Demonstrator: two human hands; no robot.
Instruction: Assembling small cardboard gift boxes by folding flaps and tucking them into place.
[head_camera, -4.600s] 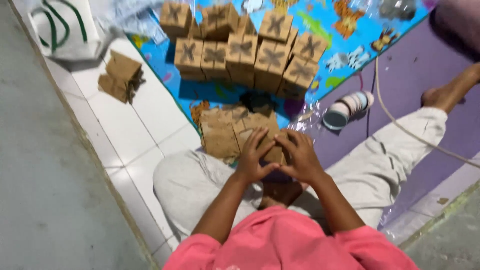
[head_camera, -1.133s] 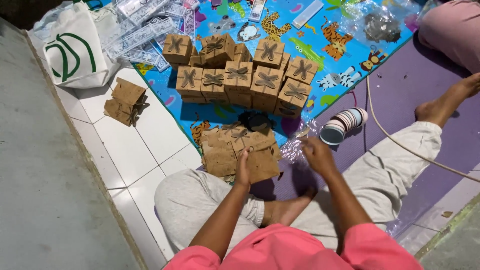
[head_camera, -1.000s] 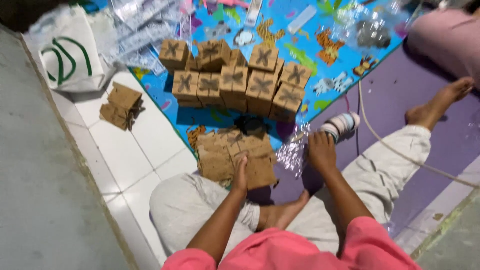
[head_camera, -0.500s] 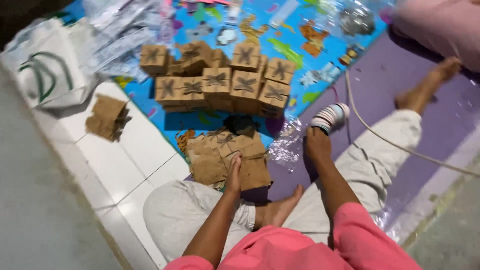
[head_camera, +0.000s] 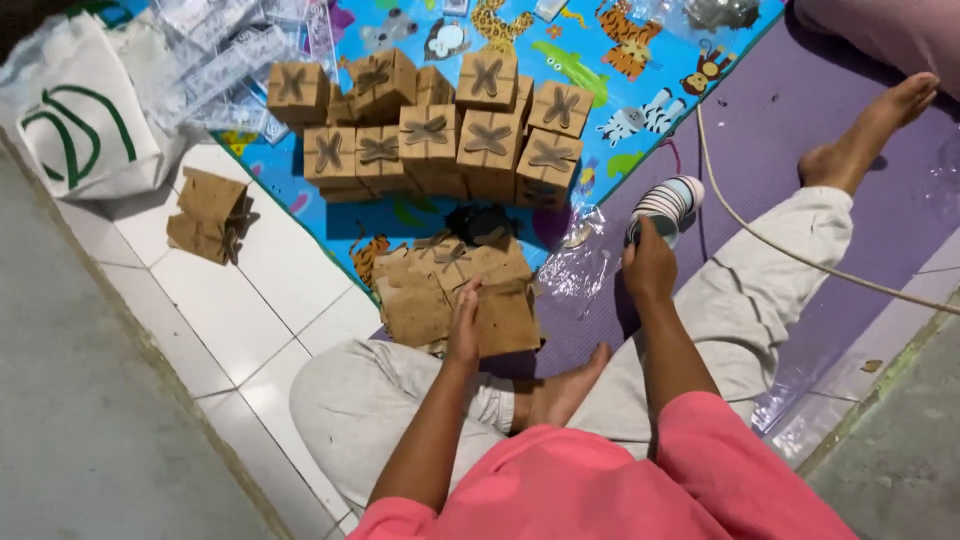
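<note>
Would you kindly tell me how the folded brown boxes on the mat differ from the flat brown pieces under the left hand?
The folded boxes stand assembled as cubes in rows, tops closed with butterfly-shaped tabs; the flat pieces lie unfolded in a loose overlapping pile. The left hand rests on the flat pieces, while no hand touches the folded boxes. Both are brown cardboard.

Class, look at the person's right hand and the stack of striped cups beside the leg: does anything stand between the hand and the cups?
Nothing visible does. The right hand is already at the near end of the stack of striped cups, which lies on the purple mat. The crumpled clear plastic lies off to the side.
</note>
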